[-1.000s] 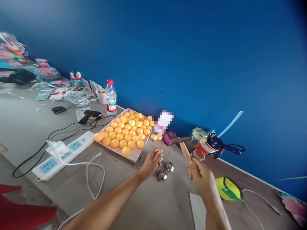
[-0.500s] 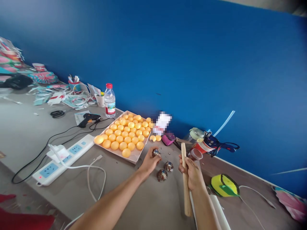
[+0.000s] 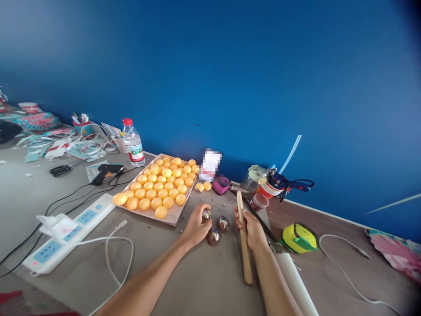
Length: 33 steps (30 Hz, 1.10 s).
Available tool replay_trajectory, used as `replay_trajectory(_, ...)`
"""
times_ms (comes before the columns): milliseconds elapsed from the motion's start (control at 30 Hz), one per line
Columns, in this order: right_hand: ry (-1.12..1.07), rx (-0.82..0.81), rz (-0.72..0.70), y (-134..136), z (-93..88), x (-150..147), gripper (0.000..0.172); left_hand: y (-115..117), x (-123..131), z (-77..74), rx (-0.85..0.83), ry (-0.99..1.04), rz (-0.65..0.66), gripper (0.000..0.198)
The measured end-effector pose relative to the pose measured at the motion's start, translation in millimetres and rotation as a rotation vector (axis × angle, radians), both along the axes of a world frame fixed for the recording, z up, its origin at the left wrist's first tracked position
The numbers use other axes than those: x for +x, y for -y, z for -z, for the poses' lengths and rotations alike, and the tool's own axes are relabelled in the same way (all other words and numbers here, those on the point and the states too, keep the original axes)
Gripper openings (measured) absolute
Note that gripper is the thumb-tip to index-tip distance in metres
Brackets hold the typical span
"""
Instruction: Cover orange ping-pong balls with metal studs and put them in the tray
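Head view: left hand grips one shiny ball, right hand one wooden handle, two more balls between.

Illumination: moderate, diffuse; source outside frame. Blue wall: pale sheen at upper left, darkening toward upper right corner. Silver balls: small specular highlights. Table: soft shadows. Wide-angle stretch at edges. Paper scraps: soft, possibly motion blur. Pixelated patch before wall.
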State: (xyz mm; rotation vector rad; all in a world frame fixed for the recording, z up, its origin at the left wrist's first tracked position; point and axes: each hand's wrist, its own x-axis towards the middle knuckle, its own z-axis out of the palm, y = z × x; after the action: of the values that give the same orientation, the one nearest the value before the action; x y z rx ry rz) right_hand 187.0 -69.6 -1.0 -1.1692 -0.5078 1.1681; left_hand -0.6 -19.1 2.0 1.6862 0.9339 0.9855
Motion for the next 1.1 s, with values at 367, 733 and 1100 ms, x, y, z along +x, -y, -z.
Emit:
replay_trajectory(367, 0.011, -0.012, -0.009, 1.5, 2.4, -2.1, 0.033, -1.1, 3.4, 12.3, 0.184, -0.082, 0.058, 0.042)
replay_trajectory(733, 0.034, -0.056, -0.028, 2.4, 2.3, -2.5, 0.036, 9.3, -3.3, -4.4, 0.453, -0.252, 0.290, 0.034)
replay_trajectory(1100, 0.066, -0.055, -0.019, 2.7, 4.9, -1.3, 0.037, 9.0, -3.9, 0.3, 0.446, -0.307, 0.365, 0.034)
